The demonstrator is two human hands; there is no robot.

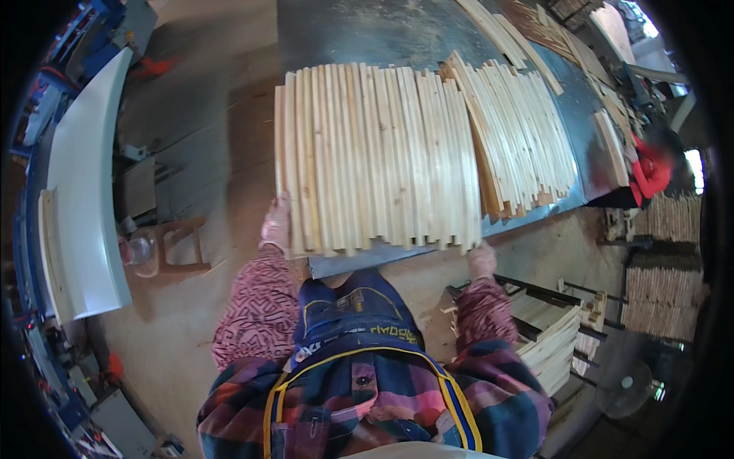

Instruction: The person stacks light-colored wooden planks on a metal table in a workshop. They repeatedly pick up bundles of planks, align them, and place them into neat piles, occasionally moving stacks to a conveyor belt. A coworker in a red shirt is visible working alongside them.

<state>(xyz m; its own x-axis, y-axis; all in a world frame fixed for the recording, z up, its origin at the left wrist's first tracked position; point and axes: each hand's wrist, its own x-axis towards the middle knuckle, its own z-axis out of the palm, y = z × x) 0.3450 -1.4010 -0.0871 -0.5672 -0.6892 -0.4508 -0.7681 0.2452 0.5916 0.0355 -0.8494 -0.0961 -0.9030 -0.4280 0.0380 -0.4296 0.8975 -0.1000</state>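
A wide row of pale wooden strips (375, 153) lies side by side in front of me, its near ends uneven. My left hand (276, 227), in a light glove, presses the outer left side of this row near its close corner. At the right near corner, my right hand (482, 262) grips the row's edge, its fingers partly hidden. The row's left part reaches past the left edge of the dark table (352, 30). Beside it on the right sits a second group of strips (520, 138), with one strip slanting between the groups.
A person in red (651, 172) stands at the table's far right. More loose boards (497, 30) lie at the back. Stacked boards on a rack (547, 352) stand by my right arm. To the left are a white curved panel (88, 199) and a brown stool (180, 245).
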